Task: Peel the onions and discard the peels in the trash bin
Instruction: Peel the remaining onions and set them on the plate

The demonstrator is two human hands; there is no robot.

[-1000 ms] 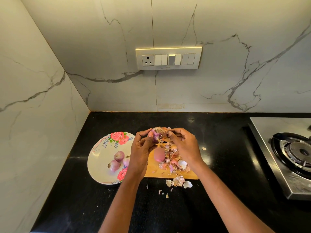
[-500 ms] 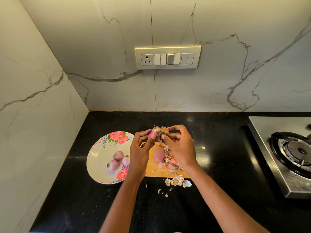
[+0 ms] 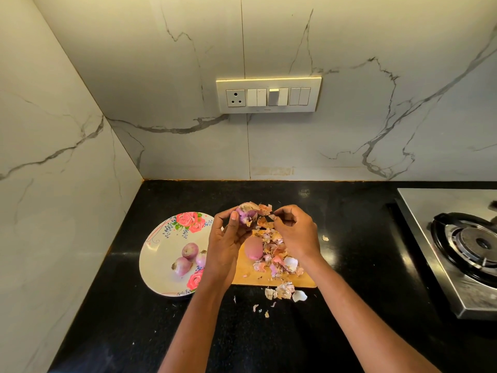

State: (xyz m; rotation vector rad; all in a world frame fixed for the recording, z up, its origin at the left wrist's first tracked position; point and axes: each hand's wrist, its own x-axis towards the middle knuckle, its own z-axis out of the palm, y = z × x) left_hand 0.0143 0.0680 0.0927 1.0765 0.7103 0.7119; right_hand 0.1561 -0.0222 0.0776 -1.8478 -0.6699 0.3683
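Note:
My left hand [image 3: 224, 243] grips a small purple onion [image 3: 247, 214] above the far end of the wooden cutting board [image 3: 246, 274]. My right hand [image 3: 295, 232] pinches a loose flap of peel [image 3: 266, 209] that still hangs from that onion. One peeled pink onion [image 3: 253, 248] lies on the board beside a heap of peels [image 3: 277, 254]. Three unpeeled onions [image 3: 189, 258] sit on the floral plate [image 3: 158, 254] at the left. No trash bin is in view.
More peel scraps [image 3: 285, 292] lie on the black counter [image 3: 349, 265] in front of the board. A steel gas stove [image 3: 462, 246] stands at the right. Marble walls close off the corner at the left and back, with a switch panel [image 3: 268, 95] above.
My right hand has shifted slightly away from the onion to the right, drawing a strip of peel outward. The left hand keeps the onion in nearly the same place.

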